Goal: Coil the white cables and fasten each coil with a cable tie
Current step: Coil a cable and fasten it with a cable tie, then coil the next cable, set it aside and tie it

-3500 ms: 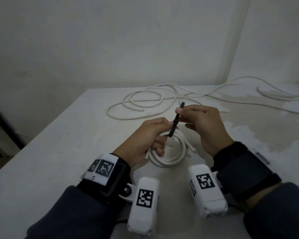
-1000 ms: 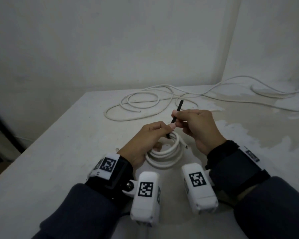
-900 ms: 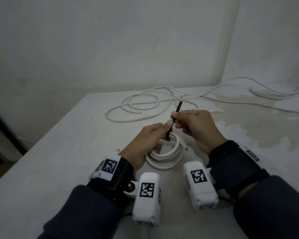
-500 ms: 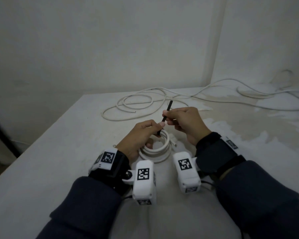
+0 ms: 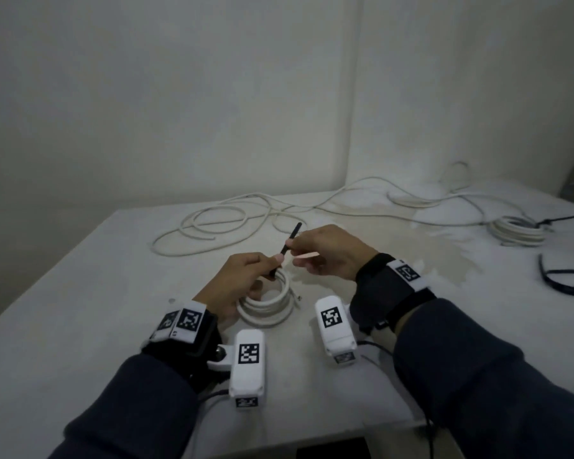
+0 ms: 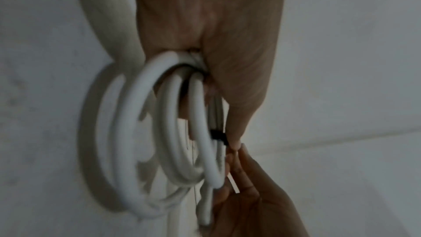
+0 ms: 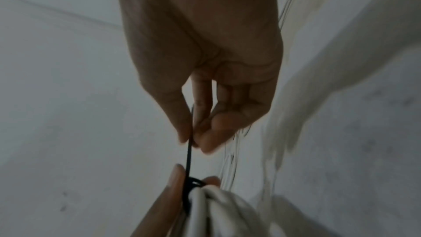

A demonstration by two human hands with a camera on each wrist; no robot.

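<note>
1. head view: coil [image 5: 268,304] lies on the desk [image 5: 80,293] at 6 o'clock, gripped by the left hand [image 5: 242,276].
2. right hand [image 5: 328,250] pinches the cable tie [image 5: 287,246] tail.
3. cable likely springy; hold beside the tie head.

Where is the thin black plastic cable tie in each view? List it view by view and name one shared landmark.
Head: the thin black plastic cable tie slants up at picture centre, between both hands.
Left wrist: only a short black piece shows right of centre, against the coil.
Right wrist: it runs as a taut vertical strap at lower centre, looped round the coil below.
Shared landmark: the coiled white round cable that the tie wraps.
</note>
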